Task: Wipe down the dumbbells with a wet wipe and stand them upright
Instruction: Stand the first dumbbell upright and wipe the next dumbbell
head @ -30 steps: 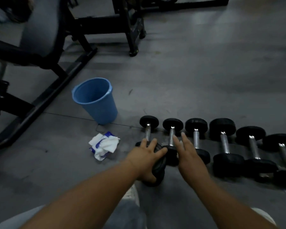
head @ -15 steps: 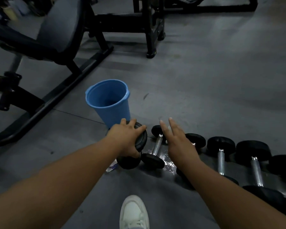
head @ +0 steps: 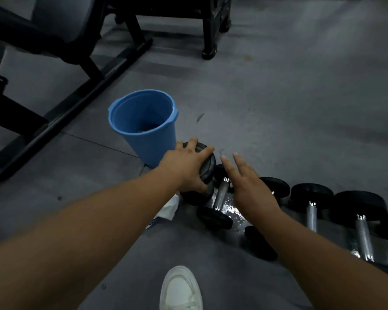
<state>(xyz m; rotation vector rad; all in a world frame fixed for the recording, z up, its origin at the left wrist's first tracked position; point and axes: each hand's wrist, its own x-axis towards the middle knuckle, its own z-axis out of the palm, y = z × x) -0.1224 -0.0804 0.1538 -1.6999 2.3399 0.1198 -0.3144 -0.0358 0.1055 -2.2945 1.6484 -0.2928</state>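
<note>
My left hand [head: 186, 168] grips the top head of a small black dumbbell [head: 207, 167] that stands on end at the left of the row. My right hand [head: 249, 189] hovers open just to its right, fingers straight, over the row. The second dumbbell [head: 220, 195] lies flat beside the upright one, chrome handle showing. Several more black dumbbells [head: 311, 209] lie side by side to the right on the grey floor. A white wet wipe pack [head: 170, 209] peeks out under my left wrist.
A blue bucket [head: 143, 128] stands just behind the upright dumbbell. A black weight bench frame [head: 81, 86] runs along the left; another machine leg [head: 210, 30] stands at the back. My white shoe [head: 180, 289] is at the bottom. A wet patch shines by the handles.
My left hand has tipped the leftmost dumbbell up from lying flat to standing on end. My right hand has come off the row and opened beside it. The view has shifted forward.
</note>
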